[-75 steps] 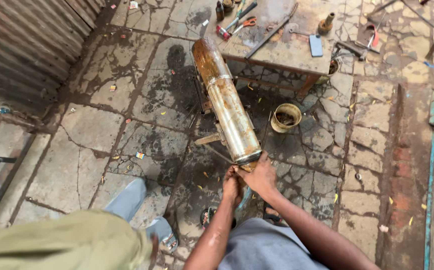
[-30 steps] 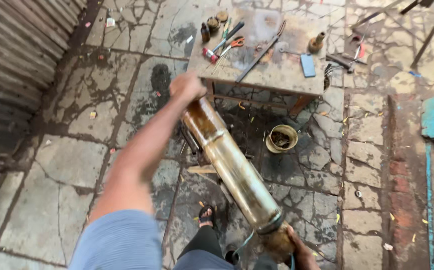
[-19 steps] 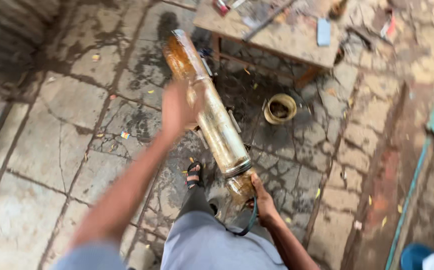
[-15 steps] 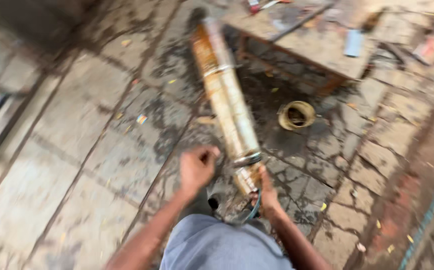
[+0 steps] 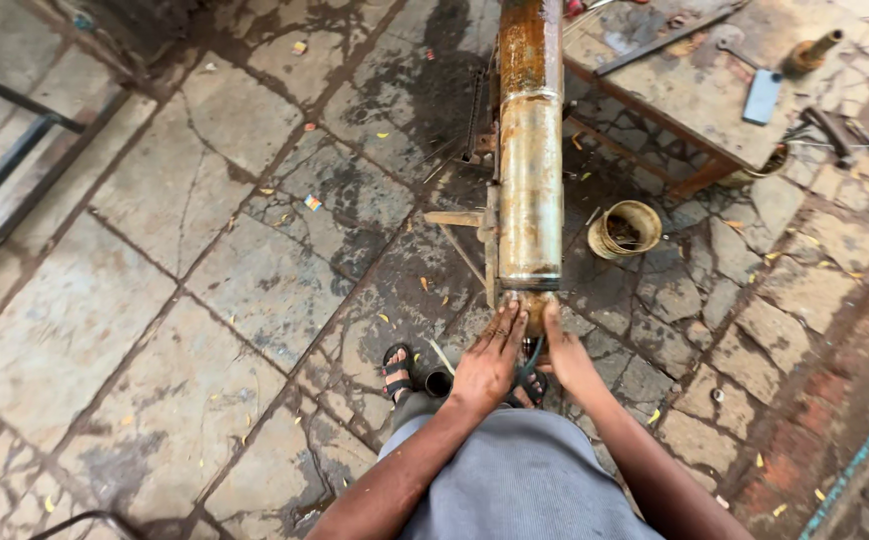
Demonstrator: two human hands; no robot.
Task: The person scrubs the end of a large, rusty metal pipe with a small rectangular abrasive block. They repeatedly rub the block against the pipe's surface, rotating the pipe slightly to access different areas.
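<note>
Your left hand (image 5: pixel 487 362) and right hand (image 5: pixel 567 355) clasp the narrow end of the rusty metal cylinder (image 5: pixel 530 180) — it rises beyond your fingertips, far end toward the workbench (image 5: pixel 700 95). Greasy grip could slip — sandalled foot (image 5: pixel 396 371) below.

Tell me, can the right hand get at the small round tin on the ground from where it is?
Probably yes: the tin sits in the open, right of the rusty pipe, but the right hand now grips the pipe's end.

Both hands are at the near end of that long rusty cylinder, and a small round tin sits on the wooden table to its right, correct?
Not quite. The head view shows the round tin on the stone floor, beside the wooden table. Left hand and right hand do grip the rusty cylinder's near end.
</note>
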